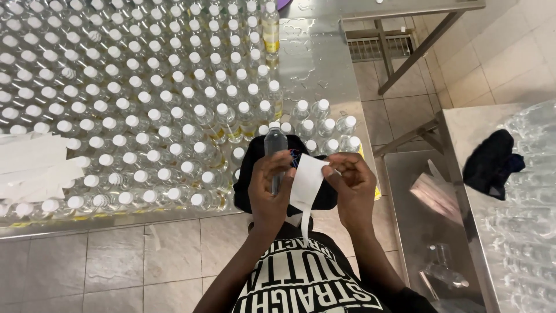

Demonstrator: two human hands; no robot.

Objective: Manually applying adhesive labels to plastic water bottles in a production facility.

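Both forearms reach forward from the body, hands close together at chest height. The left hand (pixel 271 185) is curled in a grip, thumb forward. The right hand (pixel 351 184) pinches with fingertips, wrist bent inward.

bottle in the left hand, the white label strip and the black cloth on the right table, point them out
bottle (pixel 274 142), head view, on its clear body below the cap
white label strip (pixel 307 179), head view, on the middle of the strip between the hands
black cloth (pixel 491 162), head view, on the middle of the bundle
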